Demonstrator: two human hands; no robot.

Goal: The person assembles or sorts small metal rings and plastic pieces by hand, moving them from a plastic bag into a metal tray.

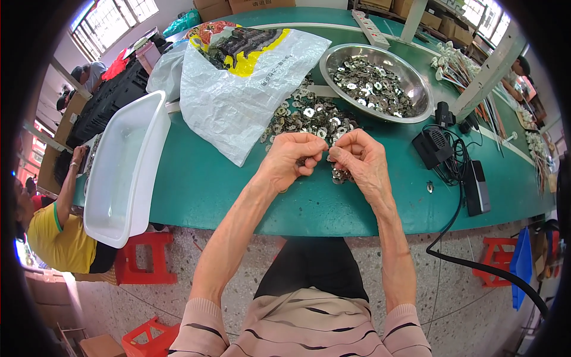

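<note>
My left hand point(292, 157) is closed, with some small metal pieces point(302, 160) showing between its curled fingers. Its thumb and forefinger pinch together close to the fingertips of my right hand point(363, 158), which is also closed in a pinch. Whatever lies between the right fingertips is too small to make out. Just beyond both hands spreads a loose pile of shiny, flat, rounded metal pieces point(315, 113) with holes. Several more lie under my right fingers. Behind the pile, a wide steel bowl point(421, 98) holds many pieces of the same kind.
A white plastic sack point(229, 98) covers part of the green table point(196, 199). An upright-tilted white tub point(125, 160) stands at left, near a person in yellow point(62, 238). At right are a black power adapter point(433, 147), cables and a metal post point(491, 74). Red stools point(146, 259) stand below.
</note>
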